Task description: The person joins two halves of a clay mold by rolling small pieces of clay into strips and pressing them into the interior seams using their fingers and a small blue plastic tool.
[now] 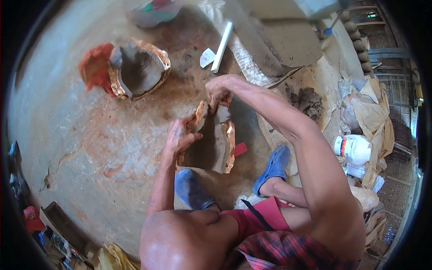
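Observation:
An open, long mould piece (230,147) with a crusty orange-brown outer rim and grey clay-coloured lining stands on the floor between my feet. My left hand (179,137) grips its left wall, fingers over the edge. My right hand (217,92) is bent down at the far end, fingers curled at the top of the rim; what, if anything, they pinch is hidden. Behind and to the left, a second rounded mould (162,63) with a grey hollow rests beside a crumpled orange-red cloth (92,69). A small red piece (240,149) lies just right of the nearer mould.
A white bar (222,47) and pale fragment (207,58) lie beyond. At right are a sheet with dark clay lumps (309,104), a white container (357,150) and crumpled paper (369,112). My blue clogs (275,168) flank the mould. A wooden box (60,222) sits lower left.

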### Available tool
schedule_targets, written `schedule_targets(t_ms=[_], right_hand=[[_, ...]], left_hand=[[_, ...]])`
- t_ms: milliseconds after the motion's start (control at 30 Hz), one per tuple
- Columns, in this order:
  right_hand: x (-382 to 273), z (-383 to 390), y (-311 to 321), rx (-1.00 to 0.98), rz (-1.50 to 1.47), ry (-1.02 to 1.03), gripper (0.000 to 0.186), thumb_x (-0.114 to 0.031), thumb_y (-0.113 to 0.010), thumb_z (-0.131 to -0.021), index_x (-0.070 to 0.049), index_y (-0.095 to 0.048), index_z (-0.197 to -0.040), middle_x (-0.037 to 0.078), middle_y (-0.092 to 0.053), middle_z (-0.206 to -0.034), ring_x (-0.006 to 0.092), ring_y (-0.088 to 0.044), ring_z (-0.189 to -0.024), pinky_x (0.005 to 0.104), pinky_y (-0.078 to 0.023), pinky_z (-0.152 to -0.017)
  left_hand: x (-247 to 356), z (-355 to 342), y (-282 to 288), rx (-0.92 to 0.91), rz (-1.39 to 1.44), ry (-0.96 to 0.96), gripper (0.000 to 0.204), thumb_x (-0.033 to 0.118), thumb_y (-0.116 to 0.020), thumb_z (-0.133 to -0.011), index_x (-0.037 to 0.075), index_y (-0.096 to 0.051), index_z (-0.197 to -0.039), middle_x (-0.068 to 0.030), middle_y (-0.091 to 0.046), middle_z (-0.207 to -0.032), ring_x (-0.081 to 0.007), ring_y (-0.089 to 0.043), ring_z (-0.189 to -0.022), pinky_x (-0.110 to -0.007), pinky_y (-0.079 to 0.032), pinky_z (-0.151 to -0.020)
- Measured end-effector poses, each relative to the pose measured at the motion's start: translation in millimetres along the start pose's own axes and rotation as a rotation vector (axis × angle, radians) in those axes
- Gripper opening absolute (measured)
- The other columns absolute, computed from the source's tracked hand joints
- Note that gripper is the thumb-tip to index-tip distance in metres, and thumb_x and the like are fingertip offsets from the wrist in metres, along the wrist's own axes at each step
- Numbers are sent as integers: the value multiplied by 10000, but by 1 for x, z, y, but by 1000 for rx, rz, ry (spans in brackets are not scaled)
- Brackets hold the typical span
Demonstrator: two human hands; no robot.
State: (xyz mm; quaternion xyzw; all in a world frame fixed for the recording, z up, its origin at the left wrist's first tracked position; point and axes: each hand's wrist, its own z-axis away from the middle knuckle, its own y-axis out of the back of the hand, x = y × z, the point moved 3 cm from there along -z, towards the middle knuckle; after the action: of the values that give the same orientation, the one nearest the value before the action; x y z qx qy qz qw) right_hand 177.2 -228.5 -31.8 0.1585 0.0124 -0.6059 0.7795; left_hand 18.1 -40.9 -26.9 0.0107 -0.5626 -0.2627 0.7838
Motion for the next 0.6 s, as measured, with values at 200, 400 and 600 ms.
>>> schedule_targets(t_ms=[200, 400, 600], right_hand=[[14, 4, -7, 4, -49, 67, 492, -446, -928, -775, 3, -753, -877, 100, -727, -822, 223, -719, -724, 363, -629, -653], [4, -2, 1, 38, -57, 65, 462, -434, -936, -771, -22, -744, -855, 86, -746, -845, 210, -732, -753, 368, -646, -667], [53, 41, 6, 838, -345, 333, 461, -326, -832, -840, -14, -772, -1174, 137, -808, -1040, 234, -778, -935, 364, -605, -811]], left_hand=[[5, 5, -13, 44, -54, 43, 670, 245, -861, -684, -19, -708, -1280, -256, -746, -990, -349, -730, -944, -443, -548, -875], [-3, 3, -3, 70, -134, -45, 677, 248, -844, -712, -36, -686, -1306, -275, -753, -1030, -362, -745, -984, -439, -560, -905], [-4, 23, -4, 127, 32, 52, 660, 224, -856, -744, -2, -679, -1339, -264, -744, -1187, -364, -732, -1118, -426, -549, -982]])
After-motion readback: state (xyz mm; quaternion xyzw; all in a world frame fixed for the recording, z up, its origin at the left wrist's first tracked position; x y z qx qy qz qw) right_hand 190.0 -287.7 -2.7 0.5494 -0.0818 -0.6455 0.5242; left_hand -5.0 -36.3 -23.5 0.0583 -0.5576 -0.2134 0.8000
